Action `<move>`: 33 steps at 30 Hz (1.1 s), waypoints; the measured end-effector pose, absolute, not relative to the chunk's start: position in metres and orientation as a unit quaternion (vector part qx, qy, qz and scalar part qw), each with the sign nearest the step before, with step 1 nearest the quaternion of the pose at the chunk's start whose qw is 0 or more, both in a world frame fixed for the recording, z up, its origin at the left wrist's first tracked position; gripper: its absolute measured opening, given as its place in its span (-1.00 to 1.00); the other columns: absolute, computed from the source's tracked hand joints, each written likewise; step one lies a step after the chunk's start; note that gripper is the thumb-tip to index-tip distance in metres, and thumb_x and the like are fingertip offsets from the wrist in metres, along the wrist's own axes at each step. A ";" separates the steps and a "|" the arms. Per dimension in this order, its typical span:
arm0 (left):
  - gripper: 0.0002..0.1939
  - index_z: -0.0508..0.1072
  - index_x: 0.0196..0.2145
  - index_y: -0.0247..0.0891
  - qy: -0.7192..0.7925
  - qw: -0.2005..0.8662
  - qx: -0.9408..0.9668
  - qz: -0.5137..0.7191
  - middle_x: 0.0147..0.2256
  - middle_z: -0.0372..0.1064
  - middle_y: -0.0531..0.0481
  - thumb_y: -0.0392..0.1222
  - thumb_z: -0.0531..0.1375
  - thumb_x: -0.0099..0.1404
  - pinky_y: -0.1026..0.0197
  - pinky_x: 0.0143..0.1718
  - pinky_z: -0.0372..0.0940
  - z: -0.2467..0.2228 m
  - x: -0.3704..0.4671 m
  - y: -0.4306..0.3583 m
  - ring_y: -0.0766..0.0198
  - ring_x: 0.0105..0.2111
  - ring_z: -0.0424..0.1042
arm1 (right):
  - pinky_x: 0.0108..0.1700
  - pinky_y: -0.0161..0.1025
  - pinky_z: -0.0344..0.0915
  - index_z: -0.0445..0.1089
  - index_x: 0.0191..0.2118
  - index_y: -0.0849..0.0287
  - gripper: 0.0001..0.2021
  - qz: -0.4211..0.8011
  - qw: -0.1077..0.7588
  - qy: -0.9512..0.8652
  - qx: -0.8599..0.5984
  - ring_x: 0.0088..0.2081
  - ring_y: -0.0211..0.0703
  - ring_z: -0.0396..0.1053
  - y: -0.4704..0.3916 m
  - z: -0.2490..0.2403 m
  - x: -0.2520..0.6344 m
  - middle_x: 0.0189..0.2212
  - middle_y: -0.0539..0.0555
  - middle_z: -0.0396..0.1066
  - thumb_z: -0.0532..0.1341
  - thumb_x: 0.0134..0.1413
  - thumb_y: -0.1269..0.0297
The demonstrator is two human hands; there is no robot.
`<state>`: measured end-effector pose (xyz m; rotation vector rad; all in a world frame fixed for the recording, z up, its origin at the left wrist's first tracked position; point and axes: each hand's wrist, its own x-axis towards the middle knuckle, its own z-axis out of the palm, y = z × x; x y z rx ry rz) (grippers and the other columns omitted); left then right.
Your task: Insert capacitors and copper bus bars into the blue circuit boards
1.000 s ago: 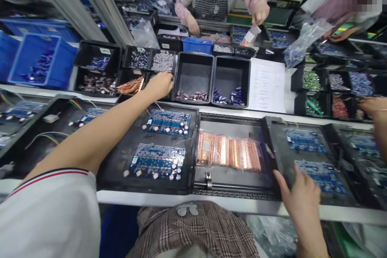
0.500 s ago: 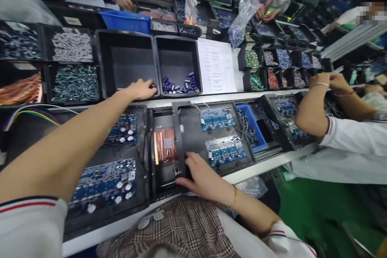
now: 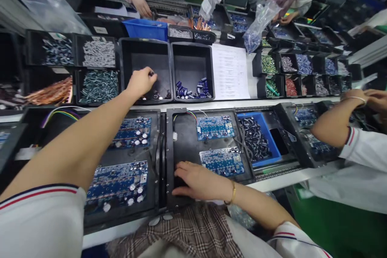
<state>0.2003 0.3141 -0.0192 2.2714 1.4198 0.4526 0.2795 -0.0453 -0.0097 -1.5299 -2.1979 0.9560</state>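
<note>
My left hand [image 3: 141,82] is raised over the large black bin [image 3: 146,54], its fingers pinched on a small dark part. A few capacitors lie at the bottom of that bin. My right hand [image 3: 196,179] rests on the left front side of a black tray [image 3: 187,143], thumb and fingers apart. Two blue circuit boards [image 3: 215,127] lie in this tray. Left of it, partly under my left arm, a second tray [image 3: 130,205] bears boards [image 3: 121,181] with round silver-topped capacitors.
Another bin [image 3: 193,64] holds purple capacitors beside a printed sheet [image 3: 230,71]. A blue box [image 3: 270,145] of black parts sits right of my tray. Co-workers' hands are across the bench and at the right.
My left hand has lifted from the bin's front edge with a small part. The right tray now sits against the left one, covering the gap with the copper-coloured pack. The camera view has shifted.
</note>
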 end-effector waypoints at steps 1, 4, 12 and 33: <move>-0.77 0.41 -0.20 -0.27 0.526 0.285 0.774 0.208 -0.41 0.42 -0.08 -0.08 0.10 0.30 0.17 -0.26 0.30 -0.012 0.200 0.310 0.16 -0.36 0.44 | -0.13 -0.17 0.42 0.42 -0.17 0.17 -0.75 0.336 0.155 -0.761 -0.534 -0.21 -0.14 0.45 -0.037 -0.004 0.287 -0.23 0.08 0.46 0.22 0.21 0.09; -0.81 0.33 -0.28 -0.24 0.475 0.587 0.603 0.255 -0.60 0.10 0.13 -0.07 0.07 0.34 0.39 -0.64 0.07 0.012 0.200 0.275 0.40 -0.67 0.16 | -0.15 -0.23 0.39 0.43 -0.14 0.13 -0.82 0.289 0.260 -0.709 -0.589 -0.25 -0.23 0.44 0.001 0.017 0.310 -0.26 0.02 0.48 0.17 0.27 0.18; -0.61 0.22 -0.52 -0.27 0.346 0.876 0.316 0.111 -0.69 -0.03 0.15 0.02 0.09 0.38 0.48 -0.86 -0.16 0.049 0.193 0.134 0.50 -0.80 -0.07 | 0.11 -0.19 0.31 0.35 0.00 0.09 -0.79 0.106 0.449 -0.674 -0.577 0.02 -0.21 0.33 0.045 0.041 0.329 -0.03 0.06 0.40 0.16 0.28 0.31; -0.93 0.37 -0.35 -0.33 0.409 0.912 -0.002 0.007 -0.45 0.30 -0.05 -0.29 0.12 0.19 0.54 -0.81 -0.16 -0.004 0.220 -0.006 0.52 -0.70 0.09 | 0.11 -0.11 0.31 0.50 -0.18 0.08 -0.78 0.200 0.240 -0.679 -0.665 0.02 -0.17 0.40 -0.046 -0.012 0.439 -0.07 0.07 0.46 0.11 0.25 0.43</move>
